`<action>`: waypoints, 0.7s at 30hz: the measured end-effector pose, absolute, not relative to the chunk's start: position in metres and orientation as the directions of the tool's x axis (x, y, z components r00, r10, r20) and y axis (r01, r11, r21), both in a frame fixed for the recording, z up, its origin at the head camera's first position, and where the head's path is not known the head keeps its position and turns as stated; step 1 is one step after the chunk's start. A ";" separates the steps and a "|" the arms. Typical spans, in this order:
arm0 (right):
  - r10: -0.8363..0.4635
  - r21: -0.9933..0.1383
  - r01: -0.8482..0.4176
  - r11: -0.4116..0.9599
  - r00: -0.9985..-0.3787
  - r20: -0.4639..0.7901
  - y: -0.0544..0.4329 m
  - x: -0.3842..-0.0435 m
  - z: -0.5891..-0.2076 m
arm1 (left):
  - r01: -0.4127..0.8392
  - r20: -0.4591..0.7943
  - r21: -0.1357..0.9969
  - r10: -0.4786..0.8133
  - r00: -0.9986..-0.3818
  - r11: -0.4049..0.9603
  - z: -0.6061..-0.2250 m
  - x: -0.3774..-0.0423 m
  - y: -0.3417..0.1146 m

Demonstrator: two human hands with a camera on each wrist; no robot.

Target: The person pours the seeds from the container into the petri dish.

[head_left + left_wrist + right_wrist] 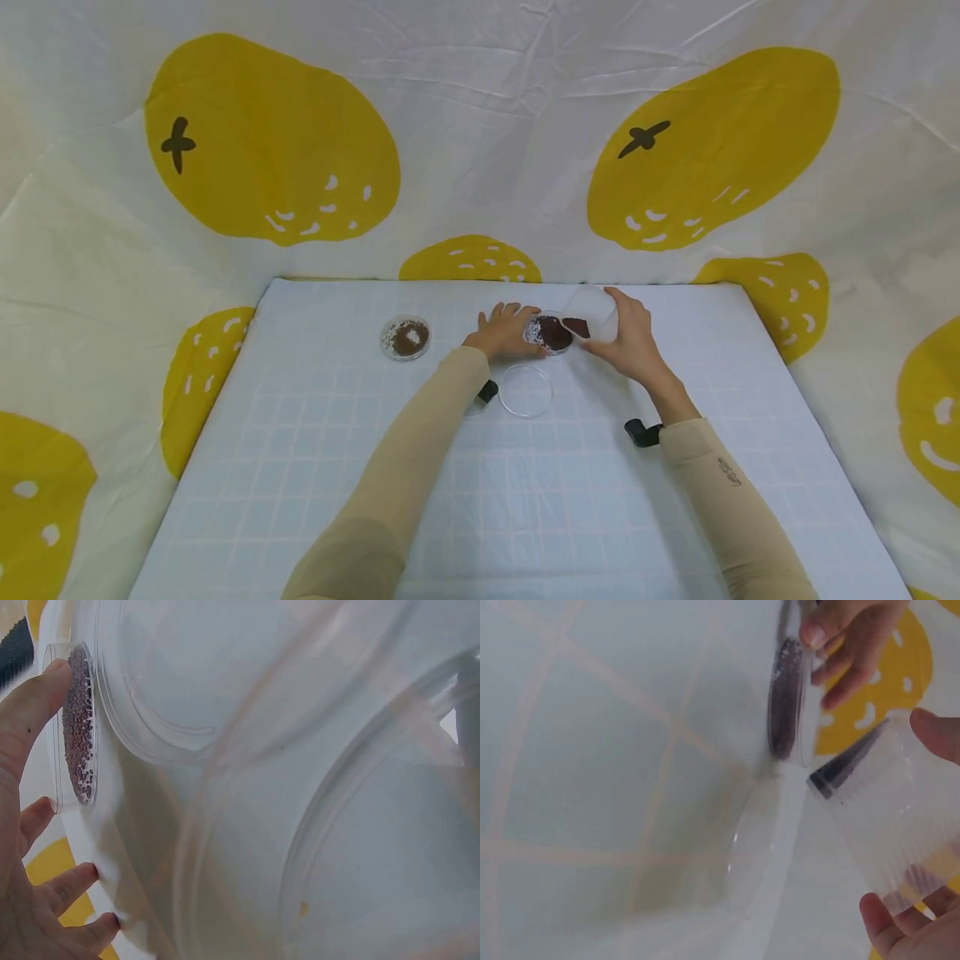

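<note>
My left hand [501, 335] grips a clear petri dish [553, 333] by its rim, thumb and index finger at opposite sides, other fingers spread. Dark brown granules cover much of the dish floor, with pale gaps toward the left, and in the left wrist view the granules [79, 727] show side-on. Close by on the right, my right hand [632, 343] holds a clear plastic cup [892, 817] tilted toward the dish. Dark granules [847, 761] have gathered along the cup's lower side at its mouth. Whether any are falling cannot be seen.
Left of my hands stands another petri dish [406, 337] with brown granules and a pale patch. A clear round lid or dish [525, 415] lies nearer me on the checked tablecloth [300, 467]. Behind the table hangs a fruit-patterned sheet [480, 150].
</note>
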State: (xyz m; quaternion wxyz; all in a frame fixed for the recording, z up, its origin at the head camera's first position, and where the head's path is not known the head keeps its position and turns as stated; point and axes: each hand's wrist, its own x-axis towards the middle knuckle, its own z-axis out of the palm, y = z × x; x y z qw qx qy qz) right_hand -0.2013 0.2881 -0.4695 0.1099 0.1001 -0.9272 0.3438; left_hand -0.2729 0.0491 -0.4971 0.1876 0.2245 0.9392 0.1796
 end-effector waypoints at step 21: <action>0.041 -0.885 -0.007 0.466 -0.999 0.029 0.297 -0.174 -0.470 | 0.355 -0.277 0.416 0.489 -0.827 0.837 -0.500 -0.274 0.049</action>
